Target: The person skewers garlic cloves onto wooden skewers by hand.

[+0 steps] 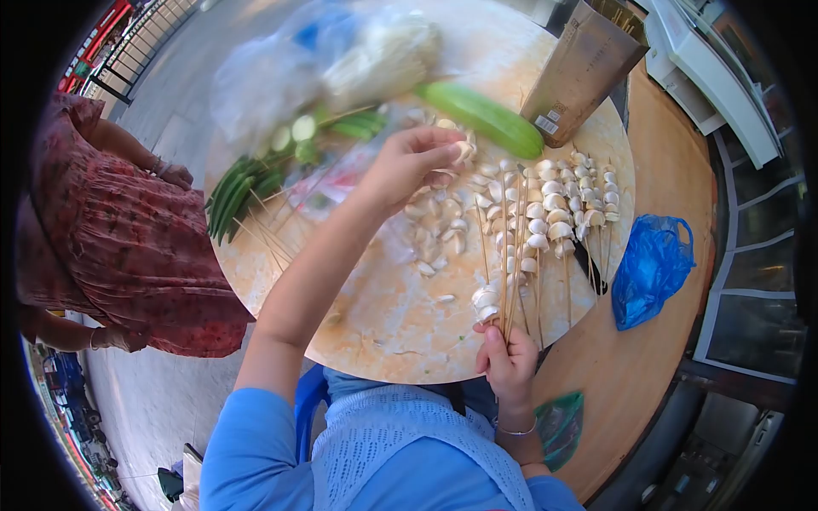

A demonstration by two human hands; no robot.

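Wooden skewers (pixel 515 255), one bearing plump garlic (pixel 485 300), jut from the right grip (pixel 509 362).

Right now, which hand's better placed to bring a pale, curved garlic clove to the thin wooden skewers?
Left, likely: the left hand pinches a garlic clove near the loose cloves, while the right hand is occupied gripping the skewers.

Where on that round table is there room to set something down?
The clearest patch of table is its near part, bordered by the left forearm, the sticks in the right hand and loose cloves. The right side is crowded with garlic skewers, the far side with plastic bags, a green vegetable and a carton.
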